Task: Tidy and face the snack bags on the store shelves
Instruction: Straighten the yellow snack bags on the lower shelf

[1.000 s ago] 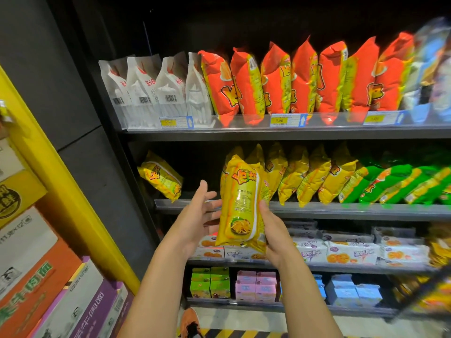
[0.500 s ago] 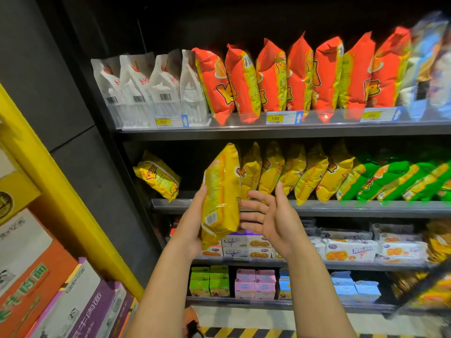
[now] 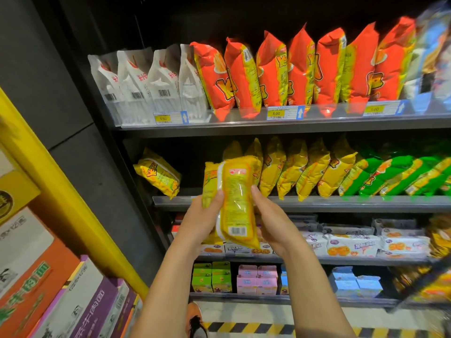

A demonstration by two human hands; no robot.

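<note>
Head view: both hands are holding one yellow snack bag (image 3: pixel 238 203) upright in the air, just in front of the middle shelf (image 3: pixel 317 203). The left hand (image 3: pixel 200 223) is gripping its left edge and the right hand (image 3: pixel 273 225) its right edge, with the fingers (image 3: pixel 257 192) of both clamped on the wrapper. The printed back and barcode are facing the person.

A second ago the right hand was showing the front. Half a second ago the left hand was carrying the bag edge-on while the right hand was hanging loose. The bag has been turning through all of this and is now reversed.

That probably means it is not ready to go in: the front is pointing at the shelf, so another half turn seems needed. A gap is waiting between the row of yellow bags (image 3: pixel 292 172) and a lone yellow bag (image 3: pixel 158 174) lying tilted at the far left. That one is looking like the next to straighten.
</note>
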